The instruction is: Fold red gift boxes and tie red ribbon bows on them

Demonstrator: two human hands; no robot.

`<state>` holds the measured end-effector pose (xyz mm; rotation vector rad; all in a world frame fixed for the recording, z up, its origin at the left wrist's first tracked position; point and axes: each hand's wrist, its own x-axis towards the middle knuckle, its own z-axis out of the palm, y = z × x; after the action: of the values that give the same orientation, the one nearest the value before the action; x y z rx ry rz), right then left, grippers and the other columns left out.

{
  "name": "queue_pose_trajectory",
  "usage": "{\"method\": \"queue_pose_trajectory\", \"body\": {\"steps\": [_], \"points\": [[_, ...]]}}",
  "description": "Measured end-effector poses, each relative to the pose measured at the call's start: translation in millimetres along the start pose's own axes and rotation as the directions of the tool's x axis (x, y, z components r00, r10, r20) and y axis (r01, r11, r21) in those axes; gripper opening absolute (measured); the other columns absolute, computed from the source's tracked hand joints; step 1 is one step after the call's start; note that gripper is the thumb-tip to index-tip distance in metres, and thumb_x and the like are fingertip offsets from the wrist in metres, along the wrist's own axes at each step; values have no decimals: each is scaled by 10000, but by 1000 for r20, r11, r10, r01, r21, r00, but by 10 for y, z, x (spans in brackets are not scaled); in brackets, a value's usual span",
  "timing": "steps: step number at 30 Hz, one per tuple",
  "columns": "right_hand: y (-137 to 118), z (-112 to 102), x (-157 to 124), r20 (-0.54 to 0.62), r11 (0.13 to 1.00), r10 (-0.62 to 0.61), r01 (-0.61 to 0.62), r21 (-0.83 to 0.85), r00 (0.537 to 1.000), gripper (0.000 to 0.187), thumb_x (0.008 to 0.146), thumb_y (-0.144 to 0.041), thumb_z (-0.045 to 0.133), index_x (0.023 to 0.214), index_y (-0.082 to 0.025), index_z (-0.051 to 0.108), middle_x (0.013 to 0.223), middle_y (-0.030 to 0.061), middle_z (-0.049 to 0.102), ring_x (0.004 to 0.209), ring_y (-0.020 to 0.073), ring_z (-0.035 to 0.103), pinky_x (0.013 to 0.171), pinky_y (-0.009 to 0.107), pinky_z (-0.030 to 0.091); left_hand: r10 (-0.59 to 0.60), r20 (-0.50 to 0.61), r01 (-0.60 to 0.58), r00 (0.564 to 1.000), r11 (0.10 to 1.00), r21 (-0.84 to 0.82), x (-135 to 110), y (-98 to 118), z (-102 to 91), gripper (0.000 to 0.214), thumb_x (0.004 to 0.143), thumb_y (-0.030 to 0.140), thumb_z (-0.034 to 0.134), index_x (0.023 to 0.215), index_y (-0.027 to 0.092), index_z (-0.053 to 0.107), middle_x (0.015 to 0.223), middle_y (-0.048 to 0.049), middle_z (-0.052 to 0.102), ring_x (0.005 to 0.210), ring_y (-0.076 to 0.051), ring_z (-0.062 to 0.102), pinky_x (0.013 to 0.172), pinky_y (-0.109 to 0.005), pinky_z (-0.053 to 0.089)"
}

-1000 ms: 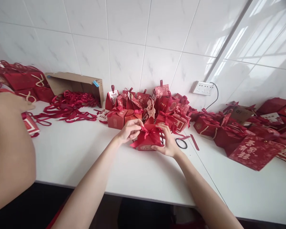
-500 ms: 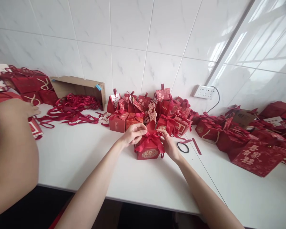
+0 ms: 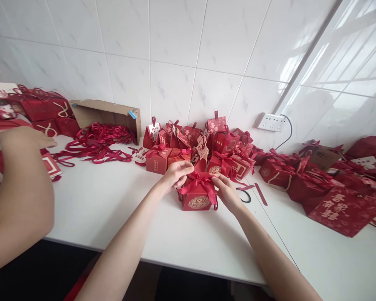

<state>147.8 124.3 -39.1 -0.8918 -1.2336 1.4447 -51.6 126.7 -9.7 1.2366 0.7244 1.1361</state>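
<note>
A small red gift box [image 3: 196, 201] with a gold round emblem stands upright on the white table in front of me. Across its top lies a red ribbon bow [image 3: 201, 179] with its tails hanging over the front. My left hand [image 3: 175, 174] is closed at the bow's left side, thumb and forefinger pinched on the ribbon. On the other side my right hand [image 3: 226, 189] pinches the bow's right loop between thumb and fingers. Behind the box, several decorated gift boxes [image 3: 156, 161] with bows and tags crowd together.
A cardboard box [image 3: 108, 106] lies on its side with loose red ribbons [image 3: 103, 138] spilling out. Right of my hands are a black ring [image 3: 245, 196] and a red strip [image 3: 261, 194]. More red boxes [image 3: 338, 211] sit far right. Another person's arm [image 3: 21, 184] reaches in at left.
My fingers have spread the bow slightly, with the right hand now on its right loop. The view has shifted a little to the left. At left, the other person's hand has moved slightly.
</note>
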Motion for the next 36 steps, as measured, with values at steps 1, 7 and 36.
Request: {"method": "queue_pose_trajectory", "body": {"steps": [1,7,36], "points": [[-15,-7,-4,-11,1000,-9,9,-24,1000,291,672,-447,714,759,-203,583,800,-8,626,734,152,579,707,298,467,-1,-13,1,1000,1000,3,0,10,0,361,621,384,749,778,154,520,452,110,472,229,3,254,256,-159,106],[-83,-53,-5,-31,987,-109,104,-123,994,268,693,-443,693,742,-195,604,794,-4,625,786,156,576,794,313,436,-24,-39,26,999,999,45,15,-2,-13,369,618,386,761,775,140,534,489,95,495,243,8,273,264,-169,85],[-46,-65,-12,8,964,-122,120,-236,993,336,702,-498,664,885,-227,587,919,32,642,893,206,600,839,367,466,-31,25,32,999,999,-24,31,-69,-51,385,629,404,752,793,171,493,451,112,423,258,-6,273,254,-138,100]]}}
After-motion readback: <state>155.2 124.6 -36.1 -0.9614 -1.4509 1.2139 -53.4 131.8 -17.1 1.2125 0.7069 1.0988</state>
